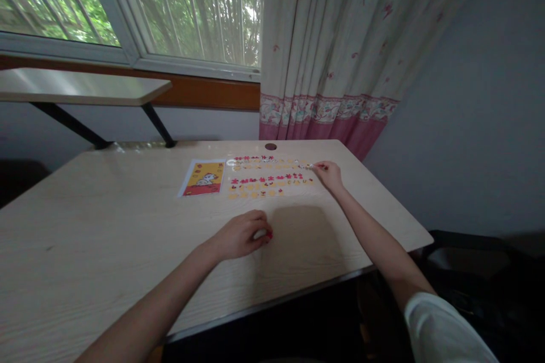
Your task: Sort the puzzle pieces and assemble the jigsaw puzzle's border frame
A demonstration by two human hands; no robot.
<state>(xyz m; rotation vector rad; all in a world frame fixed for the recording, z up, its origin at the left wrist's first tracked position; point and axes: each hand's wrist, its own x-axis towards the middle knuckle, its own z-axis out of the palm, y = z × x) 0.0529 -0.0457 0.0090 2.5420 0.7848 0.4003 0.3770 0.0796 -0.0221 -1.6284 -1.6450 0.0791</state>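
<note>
My left hand (pixel 244 233) rests low over the front of the desk, its thumb and fingers pinched on a small red piece (pixel 269 234). Farther off to the right, my right hand (pixel 328 174) is closed in a pinch at the end of a row of small whitish pieces (pixel 304 166); what its fingertips hold, if anything, is too small to make out. Rows of small red pieces (pixel 268 179) and yellow pieces (pixel 251 187) lie between the hands and the back of the desk. Left of them lies a yellow and red picture card (pixel 206 178) showing a white animal.
The pale wooden desk (pixel 106 226) has a round dark cable hole (pixel 271 147) near its back edge. A raised shelf (pixel 80 86) on black legs stands at the back left. Behind are a barred window (pixel 191 11) and a patterned curtain (pixel 323 39).
</note>
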